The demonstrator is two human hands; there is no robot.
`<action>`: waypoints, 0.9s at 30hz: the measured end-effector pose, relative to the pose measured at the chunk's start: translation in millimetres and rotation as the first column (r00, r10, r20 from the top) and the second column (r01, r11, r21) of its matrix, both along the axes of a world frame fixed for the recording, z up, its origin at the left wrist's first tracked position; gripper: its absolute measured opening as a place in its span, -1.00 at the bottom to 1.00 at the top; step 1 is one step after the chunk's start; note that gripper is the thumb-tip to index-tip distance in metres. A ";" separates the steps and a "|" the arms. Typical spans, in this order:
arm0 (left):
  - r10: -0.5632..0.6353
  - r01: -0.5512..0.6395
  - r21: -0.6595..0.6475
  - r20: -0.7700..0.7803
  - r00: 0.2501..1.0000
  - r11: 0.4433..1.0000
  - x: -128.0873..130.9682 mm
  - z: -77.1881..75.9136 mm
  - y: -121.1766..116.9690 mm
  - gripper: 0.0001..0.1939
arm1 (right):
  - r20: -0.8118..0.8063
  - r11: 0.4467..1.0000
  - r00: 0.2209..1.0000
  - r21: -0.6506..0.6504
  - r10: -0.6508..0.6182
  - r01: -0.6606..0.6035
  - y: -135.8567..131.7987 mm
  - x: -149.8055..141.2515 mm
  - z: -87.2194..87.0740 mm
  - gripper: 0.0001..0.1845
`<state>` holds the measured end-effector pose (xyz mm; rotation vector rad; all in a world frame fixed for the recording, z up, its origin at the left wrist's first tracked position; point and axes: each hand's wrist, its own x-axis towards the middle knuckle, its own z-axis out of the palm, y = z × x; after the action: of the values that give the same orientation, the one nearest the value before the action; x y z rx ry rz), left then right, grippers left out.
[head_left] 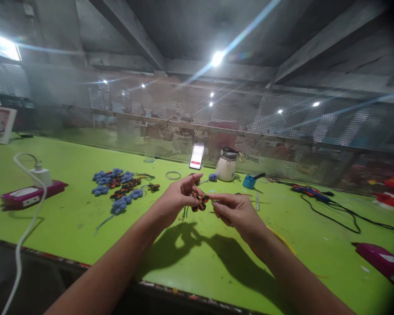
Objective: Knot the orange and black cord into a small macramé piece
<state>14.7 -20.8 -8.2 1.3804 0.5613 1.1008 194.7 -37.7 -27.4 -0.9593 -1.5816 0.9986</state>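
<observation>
Above the middle of the table, my left hand (180, 194) pinches a small crocheted flower (200, 202) in black, orange and red yarn. A strand of its yarn runs up over the raised left fingers. Close by on the right, my right hand (234, 208) has its thumb and index finger pressed together at the flower's edge. What lies between those right fingertips is too small to make out. Dark yarn ends hang below the flower. To the left lies a pile of finished crocheted flowers (120, 203), some blue and some black-orange, with loose yarn tails.
Behind my hands stand a lit phone (196, 157), a white jar (226, 166) and a blue cup (249, 181) with a black handle. A purple power strip (29, 197) with a white cable sits left. Another purple strip (381, 262) and black cords (331, 208) lie right. Perforated panel behind.
</observation>
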 end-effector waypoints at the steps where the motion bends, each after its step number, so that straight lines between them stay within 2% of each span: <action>1: 0.005 -0.005 0.009 -0.004 1.000 1.000 0.3 0.5 -0.7 -0.26 | 0.009 1.000 1.000 -0.007 -0.001 0.001 0.0 0.5 0.3 -0.66; 6: 0.086 -0.083 0.070 -0.046 0.995 0.994 3.1 1.0 -3.2 -0.23 | 0.018 0.999 1.000 -0.034 0.018 -0.017 -0.1 2.5 1.4 -0.68; 10: 0.087 -0.073 0.118 -0.116 0.989 0.990 4.0 -0.2 -3.5 -0.21 | 0.005 0.998 1.000 -0.057 0.016 -0.015 -0.6 1.4 1.8 -0.68; 15: 0.096 -0.062 0.157 -0.218 0.971 0.986 4.2 -3.6 0.7 -0.27 | 0.019 0.998 1.000 -0.065 0.005 -0.004 -0.6 -0.6 -0.2 -0.70; 18: 0.165 -0.087 0.241 -0.325 0.931 0.967 5.8 -9.4 3.0 -0.29 | 0.068 0.997 0.998 -0.073 -0.010 0.015 0.6 -2.0 -2.5 -0.74; 20: 0.286 -0.136 0.369 -0.388 0.876 0.919 7.9 -14.7 2.5 -0.30 | 0.058 0.992 0.998 -0.116 -0.033 0.040 1.1 -4.3 -4.4 -0.76; 22: 0.416 -0.188 0.501 -0.392 0.821 0.845 10.9 -19.5 0.3 -0.32 | -0.010 0.984 0.998 -0.169 -0.060 0.058 0.9 -7.8 -6.5 -0.73; 25: 0.574 -0.309 0.630 -0.268 0.774 0.712 16.5 -22.1 -5.2 -0.39 | -0.192 0.982 0.979 -0.183 -0.072 0.036 -1.2 -14.1 -9.3 -0.67; 26: 0.591 -0.354 0.632 -0.209 0.779 0.689 18.2 -21.4 -7.0 -0.42 | -0.256 0.986 0.964 -0.166 -0.067 0.024 -2.4 -16.0 -9.7 -0.67; 27: 0.581 -0.392 0.603 -0.151 0.799 0.695 19.7 -20.1 -8.5 -0.45 | -0.313 0.989 0.948 -0.144 -0.059 0.014 -3.7 -17.5 -9.8 -0.68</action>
<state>34.4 -29.2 -28.3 2.0158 0.9622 1.5602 177.2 -41.4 -37.2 -0.8689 -1.2347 1.1859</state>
